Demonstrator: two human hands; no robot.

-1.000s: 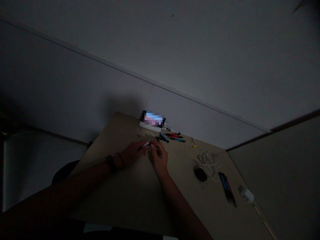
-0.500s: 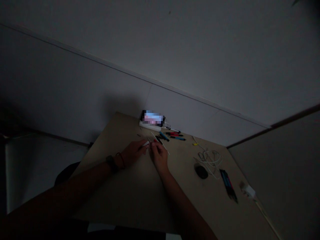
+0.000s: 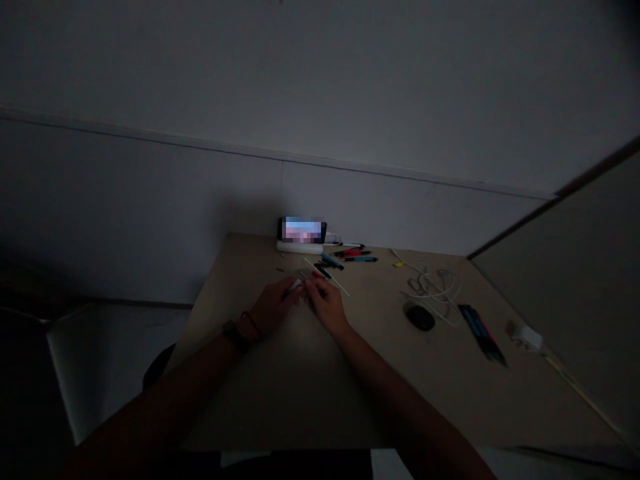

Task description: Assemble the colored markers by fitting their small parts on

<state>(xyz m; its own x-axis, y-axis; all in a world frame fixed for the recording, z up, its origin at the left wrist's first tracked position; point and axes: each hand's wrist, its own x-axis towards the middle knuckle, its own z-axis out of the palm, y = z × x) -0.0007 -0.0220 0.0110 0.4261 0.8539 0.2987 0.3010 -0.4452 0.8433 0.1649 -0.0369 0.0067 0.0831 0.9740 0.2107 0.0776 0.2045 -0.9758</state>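
Observation:
My left hand (image 3: 276,305), with a watch and a cord on its wrist, is closed on a slim dark-and-white pen part (image 3: 292,289). Fingertips pressed together, my right hand (image 3: 326,303) meets it at the pen part's tip. Whatever those right fingers pinch is too small and dim to make out. Just beyond them lie a thin white stick (image 3: 336,284), a small red piece (image 3: 317,274) and short black pieces (image 3: 324,270). A blue pen piece (image 3: 332,261) rests a little farther back.
At the back a lit phone (image 3: 302,231) leans above a white block (image 3: 300,247). Several pens (image 3: 357,253) lie right of it. On the right are a black mouse (image 3: 420,317), a coiled white cable (image 3: 440,293), a bundle of pens (image 3: 481,333) and a white plug (image 3: 527,337).
The view has turned and levelled, so the table sits straighter. Both hands stay together at the same spot, with the left still holding the pen part.

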